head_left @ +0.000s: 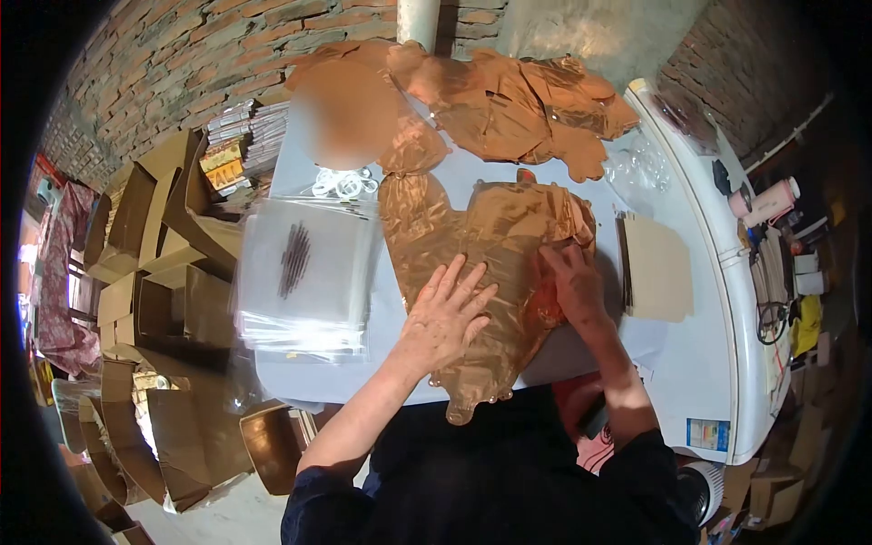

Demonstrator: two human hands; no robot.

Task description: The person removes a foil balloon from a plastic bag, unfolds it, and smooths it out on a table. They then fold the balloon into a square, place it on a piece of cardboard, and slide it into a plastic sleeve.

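Observation:
A flat copper-coloured foil balloon (495,236) lies at the front middle of the table, its narrow end hanging over the near edge. My left hand (445,313) rests on it palm down with the fingers spread. At the balloon's right edge, my right hand (572,277) has bent fingers closed on the folded foil; the fingertips are partly hidden. Reddish foil shows under that hand. More copper foil balloons (518,109) lie in a pile at the back of the table.
Clear plastic bags (309,282) are stacked at the left, with white rings (345,183) behind them. A stack of beige cards (656,268) sits right of the balloon. Open cardboard boxes (186,304) crowd the left side. A white appliance (727,300) stands at the right.

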